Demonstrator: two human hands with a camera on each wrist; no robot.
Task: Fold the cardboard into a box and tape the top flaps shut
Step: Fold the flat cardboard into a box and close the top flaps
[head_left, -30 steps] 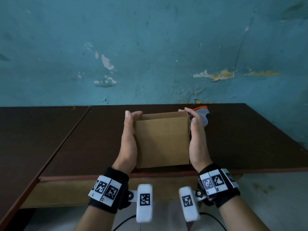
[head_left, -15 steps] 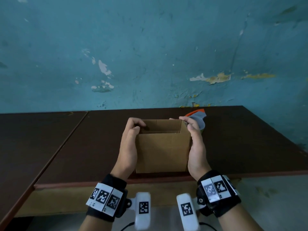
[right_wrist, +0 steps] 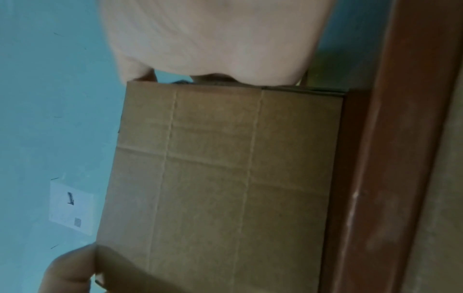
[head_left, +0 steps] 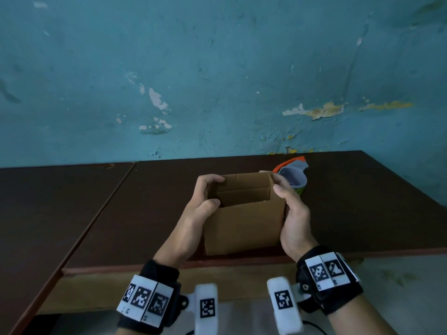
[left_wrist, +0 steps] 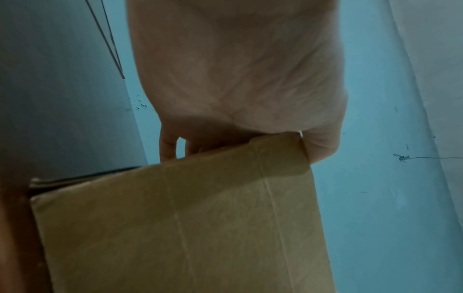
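Observation:
A brown cardboard box (head_left: 244, 226) stands upright near the front edge of the dark table (head_left: 121, 213), its top open and its inside showing. My left hand (head_left: 200, 204) grips the box's left wall, fingers curled over the top rim and thumb at the near corner. My right hand (head_left: 290, 213) grips the right wall, thumb on the near right corner and fingers behind. The left wrist view shows the box (left_wrist: 188, 228) under my palm. The right wrist view shows the box side (right_wrist: 220, 178) against the table edge. A tape dispenser (head_left: 294, 176), orange and grey, lies just behind the box.
The table's reddish front edge (head_left: 242, 261) runs just below the box. A second dark table (head_left: 48, 213) adjoins on the left. A peeling teal wall (head_left: 217, 81) stands right behind the tables.
The box has been opened out from nearly flat into a square tube with its inside showing. My left fingers have curled over the rim, and the view has tilted slightly.

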